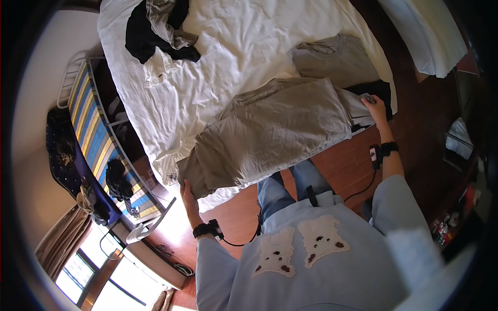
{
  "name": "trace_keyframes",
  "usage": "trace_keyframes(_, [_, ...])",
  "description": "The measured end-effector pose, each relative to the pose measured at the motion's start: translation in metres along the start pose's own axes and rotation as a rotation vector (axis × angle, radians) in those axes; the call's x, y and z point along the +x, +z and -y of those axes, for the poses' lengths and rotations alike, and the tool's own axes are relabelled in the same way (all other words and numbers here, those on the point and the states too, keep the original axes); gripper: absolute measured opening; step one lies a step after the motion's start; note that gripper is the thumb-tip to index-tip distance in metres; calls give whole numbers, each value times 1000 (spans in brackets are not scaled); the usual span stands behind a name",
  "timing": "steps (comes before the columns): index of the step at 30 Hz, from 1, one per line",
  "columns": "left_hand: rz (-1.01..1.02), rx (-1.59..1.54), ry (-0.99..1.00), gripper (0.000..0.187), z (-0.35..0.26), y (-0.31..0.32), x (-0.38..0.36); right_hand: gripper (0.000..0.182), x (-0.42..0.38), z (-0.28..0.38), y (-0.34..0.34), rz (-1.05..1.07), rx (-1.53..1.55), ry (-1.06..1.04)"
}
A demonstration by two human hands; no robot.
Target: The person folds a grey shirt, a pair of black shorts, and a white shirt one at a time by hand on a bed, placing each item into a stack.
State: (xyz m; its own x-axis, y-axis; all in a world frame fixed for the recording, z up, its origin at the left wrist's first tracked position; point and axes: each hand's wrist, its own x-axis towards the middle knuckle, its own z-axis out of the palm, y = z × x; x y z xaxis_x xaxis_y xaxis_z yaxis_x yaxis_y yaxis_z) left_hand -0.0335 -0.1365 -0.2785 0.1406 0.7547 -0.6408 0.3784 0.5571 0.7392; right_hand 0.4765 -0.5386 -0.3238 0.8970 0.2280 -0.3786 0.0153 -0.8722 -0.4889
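Fingers of the left hand are curled around the near corner of the grey-beige trousers, pinching the cloth at the waist end where it hangs off the bed edge. Across from it, the right hand presses on the far end of the same garment; its fingertips look closed on the fabric, though from this angle I cannot tell for certain whether they grip or merely rest. Both wrists wear black straps with small devices, cables trailing back to the person's pale blue shirt. The trousers lie folded and stretched flat between the two hands, along the edge of the white bedsheet. Just beyond them sits a folded grey shirt, with something black beside the right hand. Farther up the bed lies a heap of dark and light clothes.
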Motion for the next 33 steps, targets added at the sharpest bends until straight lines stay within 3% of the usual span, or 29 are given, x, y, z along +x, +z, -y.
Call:
trace_keyframes(4, [-67, 470, 96, 50, -3, 9, 8, 34, -20, 47, 2, -260, -101, -84])
trace_keyframes(6, [-22, 617, 274, 48, -16, 44, -2, 32, -44, 85, 10, -336, -107, -143])
trace_keyframes(8, [60, 727, 429, 44, -9, 86, -10, 33, -64, 111, 25, -232, -69, -186])
trace_keyframes(9, [122, 763, 496, 42, -1, 106, -12, 30, -70, 113, 40, -142, -43, -307])
trace_keyframes(10, [295, 649, 276, 41, -11, 133, -29, 29, -81, 121, 52, 72, 240, -338])
trace_keyframes(11, [462, 525, 56, 40, -26, 155, -46, 33, -95, 142, 47, 463, 313, -84])
trace_keyframes(13, [578, 478, 71, 43, -31, 172, -55, 35, -90, 122, 68, 451, 323, -226])
trace_keyframes(14, [537, 500, 13, 39, -24, 168, -43, 36, -84, 110, 72, 327, 264, -239])
trace_keyframes(17, [146, 452, 179, 39, 39, 137, 11, 39, -58, 66, 80, 25, 90, -255])
trace_keyframes(19, [91, 320, -55, 41, 59, 129, 27, 41, -44, 41, 91, -92, -27, -239])
trace_keyframes(20, [61, 252, -173, 42, 68, 126, 34, 46, -39, 36, 90, 41, 70, -48])
trace_keyframes(24, [282, -79, -405, 51, 130, 108, 66, 51, -39, 33, 86, 476, 522, 331])
trace_keyframes(27, [389, -417, -455, 52, 102, 129, 36, 56, -56, 55, 76, 540, 599, 411])
trace_keyframes(31, [409, -412, -390, 51, 92, 133, 26, 64, -70, 68, 81, 564, 761, 408])
trace_keyframes(32, [385, -382, -346, 51, 95, 130, 28, 65, -65, 50, 90, 581, 935, 439])
trace_keyframes(33, [359, -352, -302, 51, 94, 130, 27, 64, -65, 45, 94, 503, 938, 417])
